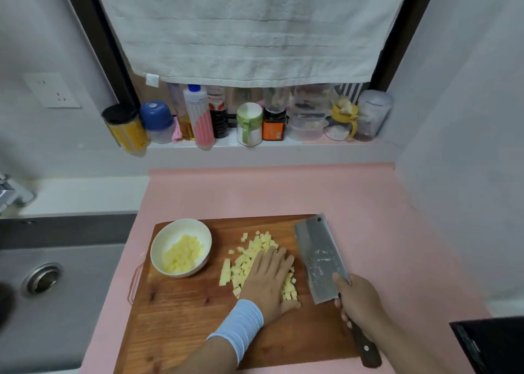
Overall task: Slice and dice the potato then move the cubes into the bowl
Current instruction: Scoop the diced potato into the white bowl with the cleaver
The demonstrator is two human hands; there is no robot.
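One cleaver (320, 257), pointing away (right hand (358, 300) grips)

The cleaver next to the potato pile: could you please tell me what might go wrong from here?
1. The left hand lies flat on the potato cubes, close to the cleaver gripped by the right hand; a scooping move could nick the fingers.
2. Cubes lie scattered across the cutting board, so some may spill short of the bowl, which already holds potato.
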